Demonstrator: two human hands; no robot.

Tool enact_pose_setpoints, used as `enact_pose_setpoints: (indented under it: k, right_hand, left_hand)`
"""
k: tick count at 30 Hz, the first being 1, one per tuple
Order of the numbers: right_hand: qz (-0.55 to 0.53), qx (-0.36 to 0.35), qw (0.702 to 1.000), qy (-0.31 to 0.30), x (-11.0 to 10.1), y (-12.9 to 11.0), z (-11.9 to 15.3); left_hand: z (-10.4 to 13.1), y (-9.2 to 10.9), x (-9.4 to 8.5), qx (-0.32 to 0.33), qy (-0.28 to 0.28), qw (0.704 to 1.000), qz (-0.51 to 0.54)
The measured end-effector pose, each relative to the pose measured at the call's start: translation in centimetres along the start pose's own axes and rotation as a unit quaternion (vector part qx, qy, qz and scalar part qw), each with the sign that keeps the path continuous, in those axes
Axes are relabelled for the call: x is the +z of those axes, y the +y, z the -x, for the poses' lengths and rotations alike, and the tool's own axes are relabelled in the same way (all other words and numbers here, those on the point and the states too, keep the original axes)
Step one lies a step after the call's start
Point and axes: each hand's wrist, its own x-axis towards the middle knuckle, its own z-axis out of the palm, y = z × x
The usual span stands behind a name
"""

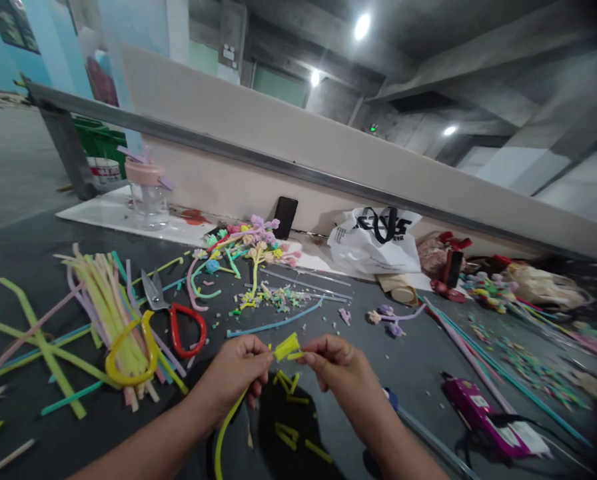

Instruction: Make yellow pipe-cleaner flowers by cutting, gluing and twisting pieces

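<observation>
Between my two hands is a small bundle of short yellow-green fuzzy pieces (286, 347). My left hand (243, 365) pinches its left end, and a long yellow-green stem (223, 433) hangs down from the same fingers. Thumb and fingers of my right hand (336, 363) are closed on a short yellow strip at the bundle's right side. Below them on the dark table lie folded yellow pieces (287, 437) and a short straight one (318, 451).
Scissors with red handles (187, 331) and a bundle of pastel stems (113, 313) lie at the left. Behind are a clear cup (149, 200), finished-looking fuzzy flowers (258, 250), a phone (285, 217) and a white bag (373, 243). A magenta tool (483, 413) lies at the right.
</observation>
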Motion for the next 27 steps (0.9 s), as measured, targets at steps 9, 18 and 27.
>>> enact_pose_setpoints:
  k: [9,18,27]
  right_hand:
    - [0.087,-0.125,0.986,0.065,0.8,0.4,-0.4]
    - [0.14,-0.119,0.981,0.064,1.0,0.3,-0.6]
    - [0.163,-0.107,0.979,0.06,1.0,1.6,-1.2]
  left_hand:
    - [-0.1,-0.1,0.1,-0.005,-0.01,1.0,-0.001]
    - [-0.1,-0.1,0.1,0.0,-0.016,1.0,-0.003]
    - [0.0,-0.2,-0.1,0.007,-0.025,1.0,-0.009]
